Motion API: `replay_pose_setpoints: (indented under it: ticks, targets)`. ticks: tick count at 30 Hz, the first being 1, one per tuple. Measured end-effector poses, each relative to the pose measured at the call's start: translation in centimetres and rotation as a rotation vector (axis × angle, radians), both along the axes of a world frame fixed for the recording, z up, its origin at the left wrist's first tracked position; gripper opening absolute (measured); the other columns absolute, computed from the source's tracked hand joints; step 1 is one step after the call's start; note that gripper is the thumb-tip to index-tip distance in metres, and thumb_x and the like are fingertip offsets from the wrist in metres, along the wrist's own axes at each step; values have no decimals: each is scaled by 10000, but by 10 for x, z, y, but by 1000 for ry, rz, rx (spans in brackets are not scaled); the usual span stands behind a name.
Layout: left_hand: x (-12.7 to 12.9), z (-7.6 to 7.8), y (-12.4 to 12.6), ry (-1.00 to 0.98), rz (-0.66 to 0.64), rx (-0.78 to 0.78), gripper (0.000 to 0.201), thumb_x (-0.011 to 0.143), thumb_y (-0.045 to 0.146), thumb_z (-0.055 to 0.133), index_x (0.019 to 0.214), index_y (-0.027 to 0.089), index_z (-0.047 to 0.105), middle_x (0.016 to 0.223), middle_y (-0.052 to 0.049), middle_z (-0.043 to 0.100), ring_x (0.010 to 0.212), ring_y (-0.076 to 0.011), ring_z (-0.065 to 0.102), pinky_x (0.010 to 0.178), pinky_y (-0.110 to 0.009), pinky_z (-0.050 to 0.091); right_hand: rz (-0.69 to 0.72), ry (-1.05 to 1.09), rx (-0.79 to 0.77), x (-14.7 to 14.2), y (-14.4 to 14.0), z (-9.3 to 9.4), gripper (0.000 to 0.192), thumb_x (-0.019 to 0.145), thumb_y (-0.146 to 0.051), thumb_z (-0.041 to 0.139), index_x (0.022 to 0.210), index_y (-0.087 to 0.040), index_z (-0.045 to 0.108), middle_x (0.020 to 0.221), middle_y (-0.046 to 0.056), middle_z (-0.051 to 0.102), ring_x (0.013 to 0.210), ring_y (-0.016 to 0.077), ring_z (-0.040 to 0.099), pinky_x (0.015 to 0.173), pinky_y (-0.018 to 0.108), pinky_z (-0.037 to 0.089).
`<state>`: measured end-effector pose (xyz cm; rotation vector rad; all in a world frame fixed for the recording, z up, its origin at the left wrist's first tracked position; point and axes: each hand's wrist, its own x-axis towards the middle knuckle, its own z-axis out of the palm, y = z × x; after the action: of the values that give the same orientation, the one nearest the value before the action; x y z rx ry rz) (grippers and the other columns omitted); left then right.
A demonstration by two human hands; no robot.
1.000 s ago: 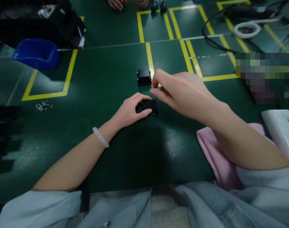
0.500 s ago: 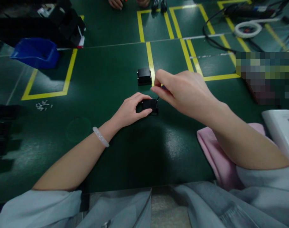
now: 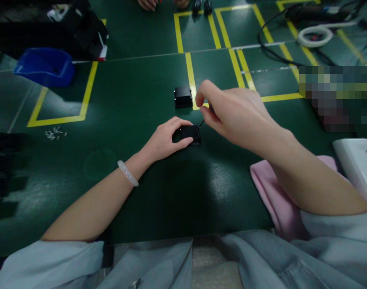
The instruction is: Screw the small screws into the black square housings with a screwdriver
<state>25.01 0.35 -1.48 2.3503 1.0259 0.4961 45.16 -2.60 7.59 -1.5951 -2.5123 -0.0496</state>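
Two black boxes lie on the green mat (image 3: 141, 100), and the near box (image 3: 190, 134) is the one in hand: it sits flat just this side of the yellow tape line (image 3: 191, 82), with the far box (image 3: 182, 96) a little beyond it, touching neither hand. Left hand (image 3: 165, 140) is closed on the near box, thumb along its front edge and fingers curled over the back and left side, pinning it to the mat. Right hand (image 3: 231, 114) hangs just above and to the right of that box, thumb and forefinger pinched together on a thin dark wire (image 3: 201, 123) that runs down to the box's right top corner; what lies between the fingertips beyond the wire is too small to tell. Judging from its look, the near box is a small rigid plastic shell, light enough to slide on the mat if not held, so the flat sides under the left fingers are the sound place to grip it. Its wire seems thin and limp, likely weak where it joins the box, and is better taken close to that joint with a light pinch than tugged from far out. Left of the near box a scatter of small screws (image 3: 54, 133) lies on the mat, with a blue bin (image 3: 45, 66) farther off beyond them. Right of it, a pink cloth (image 3: 270, 196) lies under the right forearm. Beyond the far box, at the mat's far edge, another person's hands (image 3: 147, 5) show.
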Motion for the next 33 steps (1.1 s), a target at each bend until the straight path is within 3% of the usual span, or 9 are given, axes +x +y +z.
replay_pose_setpoints:
  ticks: [3, 9, 19, 26, 33]
  targets:
    - [0, 0, 0, 3, -1, -4, 378, 872, 434, 545, 1146, 175, 573, 1100, -62, 608, 992, -209, 580, 875, -321, 457, 5, 41, -17, 1, 0, 0, 350, 925, -257, 290, 1218, -196, 469, 856, 37, 669, 688, 188, 603, 556, 283, 260]
    - [-1, -1, 1, -10, -11, 4, 386, 875, 446, 555, 1150, 175, 571, 1090, -59, 610, 986, -205, 579, 857, -311, 454, 15, -9, -44, 1, -1, 1, 361, 958, -372, 282, 1185, -208, 510, 825, 44, 668, 723, 203, 618, 557, 284, 263]
    - [0, 0, 0, 0, -7, 12, 375, 879, 441, 555, 1148, 179, 568, 1088, -54, 605, 977, -198, 577, 843, -300, 448, 61, 29, -51, 2, -2, 2, 337, 903, -246, 320, 1191, -191, 486, 819, 34, 652, 658, 174, 570, 549, 276, 263]
    - [-1, -2, 1, -7, -9, 19, 371, 876, 424, 572, 1146, 170, 572, 1079, -50, 605, 981, -195, 578, 851, -297, 445, 33, -16, -60, 0, -1, 3, 376, 962, -378, 265, 1163, -201, 529, 774, 39, 644, 674, 181, 584, 554, 271, 239]
    - [-1, -2, 1, -1, -9, 18, 378, 878, 420, 571, 1158, 167, 574, 1087, -49, 606, 975, -193, 578, 836, -289, 445, 55, 24, -18, 3, -1, 1, 342, 930, -261, 271, 1203, -193, 464, 759, 19, 611, 628, 168, 574, 529, 268, 247]
